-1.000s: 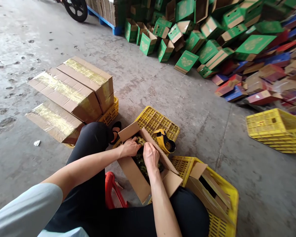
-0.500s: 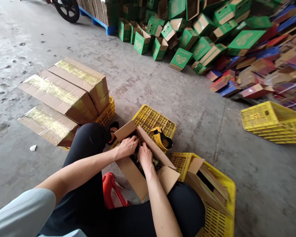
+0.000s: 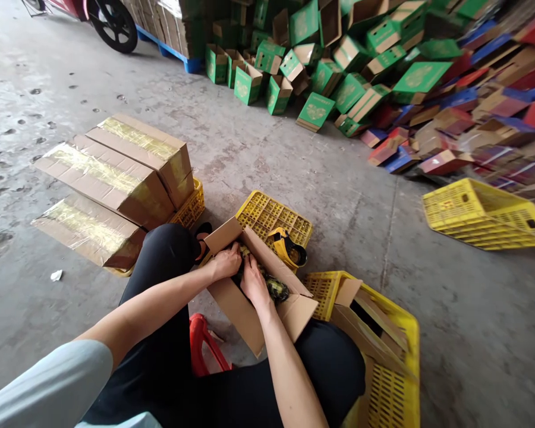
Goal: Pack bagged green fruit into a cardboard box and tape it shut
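An open cardboard box [image 3: 234, 306] stands between my knees with its flaps folded outward. Inside it lies a dark, shiny plastic bag [image 3: 277, 290] with yellow-green patches; what it contains is unclear. My left hand [image 3: 227, 261] is closed at the box's far left end, its fingertips on the bag. Just to its right, my right hand [image 3: 255, 282] reaches in with bent fingers pressed together on the same bag. Both hands' fingertips are partly hidden. A yellow-and-black tape dispenser [image 3: 289, 246] rests beside the box on an upturned yellow crate [image 3: 274, 217].
Taped cartons [image 3: 111, 172] sit on a yellow crate at left. Another yellow crate [image 3: 387, 392] at right holds an open carton [image 3: 374, 333]. Stacked yellow crates [image 3: 481, 214] stand farther right. Green boxes [image 3: 316, 110] pile up behind. Something red and plastic [image 3: 200, 345] is below me.
My hands have shifted slightly within the box, the right one back from the far end. More of the dark bag shows to the right of it. The view has turned a little.
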Motion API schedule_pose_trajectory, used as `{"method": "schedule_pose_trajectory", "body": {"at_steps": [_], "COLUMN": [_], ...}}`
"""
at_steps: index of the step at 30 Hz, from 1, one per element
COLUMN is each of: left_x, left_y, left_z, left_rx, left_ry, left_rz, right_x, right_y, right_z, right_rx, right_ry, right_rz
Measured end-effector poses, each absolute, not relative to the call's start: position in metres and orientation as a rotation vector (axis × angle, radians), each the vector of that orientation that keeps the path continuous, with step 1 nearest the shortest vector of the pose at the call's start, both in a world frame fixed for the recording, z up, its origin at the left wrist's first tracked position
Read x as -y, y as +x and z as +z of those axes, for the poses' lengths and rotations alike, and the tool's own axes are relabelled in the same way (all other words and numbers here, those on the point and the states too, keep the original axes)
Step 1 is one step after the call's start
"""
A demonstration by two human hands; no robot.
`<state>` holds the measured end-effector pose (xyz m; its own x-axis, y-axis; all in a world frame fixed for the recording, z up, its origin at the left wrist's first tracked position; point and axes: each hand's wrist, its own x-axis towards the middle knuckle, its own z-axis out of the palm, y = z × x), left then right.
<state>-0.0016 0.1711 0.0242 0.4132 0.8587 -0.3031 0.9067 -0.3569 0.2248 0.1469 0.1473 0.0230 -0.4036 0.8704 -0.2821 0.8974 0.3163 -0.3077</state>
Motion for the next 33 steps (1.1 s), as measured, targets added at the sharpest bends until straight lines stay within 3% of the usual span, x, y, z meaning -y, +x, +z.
{"method": "schedule_pose_trajectory", "body": {"at_steps": [8, 14, 19, 33], "left_x": [-0.157, -0.152, -0.148, -0.151], "left_y": [0.003, 0.030, 0.043, 0.046], "left_z": [0.031, 0.021, 0.005, -0.010], "left_rx": [-1.577, -0.928, -1.086, -1.099], "left_ry": [2.318, 2.394, 2.259, 2.207], "left_rz": [0.022, 0.031, -0.133, -0.120], "right_x": [-0.124, -0.109, -0.111, -0.101], "right_y": [0.217, 0.209, 0.197, 0.204], "right_z": [0.060, 0.062, 0.057, 0.056], "right_rx": [-2.204, -2.060, -2.019, -2.030], "right_ry": [1.917, 1.894, 1.848, 1.804], "right_rz": [-0.500, -0.366, -0.305, -0.248]}}
